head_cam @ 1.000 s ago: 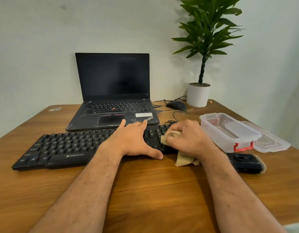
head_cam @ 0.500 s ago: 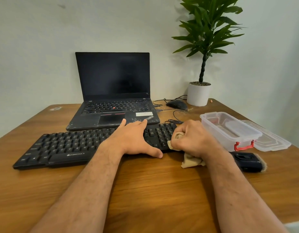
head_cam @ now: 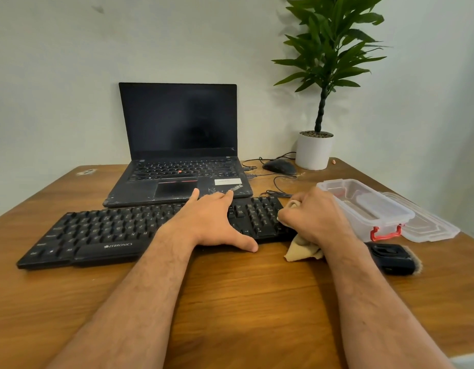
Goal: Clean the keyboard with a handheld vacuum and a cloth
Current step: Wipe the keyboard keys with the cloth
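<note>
Two hands work: left hand (head_cam: pixel 209 219) lies flat, bracing the light, rigid keyboard (head_cam: pixel 118 230); right hand (head_cam: pixel 314 217) clenches the soft, bunched cloth (head_cam: pixel 301 251) at the keyboard's right end.

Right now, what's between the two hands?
In the head view, only the keyboard's black keys lie between the left hand and the right hand.

Black Zebronics keyboard (head_cam: pixel 118 230) lies flat on the counter (head_cam: pixel 230 302), spanning left to centre-right of frame, slightly angled, my left hand (head_cam: pixel 209 222) pressing flat on its right-middle keys. Beige cloth (head_cam: pixel 302 250) bunched in my right hand (head_cam: pixel 314 215) at the keyboard's right end, a loose tail drooping onto the counter. Black handheld vacuum (head_cam: pixel 391 258) lies on its side, right of frame, untouched.
</note>
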